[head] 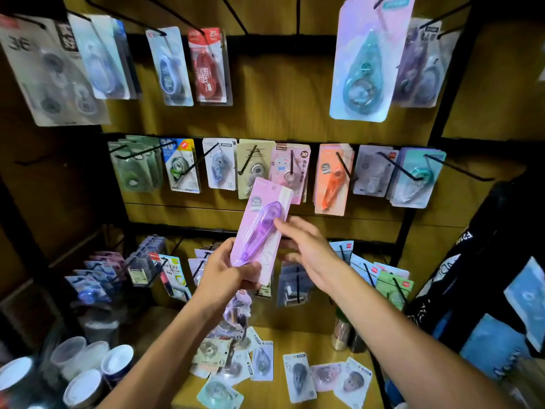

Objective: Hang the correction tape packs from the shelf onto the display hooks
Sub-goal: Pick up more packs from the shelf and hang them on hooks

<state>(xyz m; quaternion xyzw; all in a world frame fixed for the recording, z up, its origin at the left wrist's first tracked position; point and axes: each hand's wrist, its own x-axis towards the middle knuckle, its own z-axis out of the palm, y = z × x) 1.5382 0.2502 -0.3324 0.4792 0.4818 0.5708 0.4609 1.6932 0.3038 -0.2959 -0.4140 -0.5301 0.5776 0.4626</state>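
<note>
Holding the purple pack [259, 231] upright, my left hand [224, 276] clamped on its bottom, right hand [306, 249] fingers loosely steadying its edge, aiming its hole at a hook [298, 281].

Brown wooden back panel [283, 113] filling the middle, crossed by black horizontal rails [265, 44]. To the panel's right, a black upright post [451, 93] and more brown board. To its left, dark shadowed shelving [44, 231]. Below the panel, a wooden ledge [312, 343]. Dim, warm light throughout.
</note>
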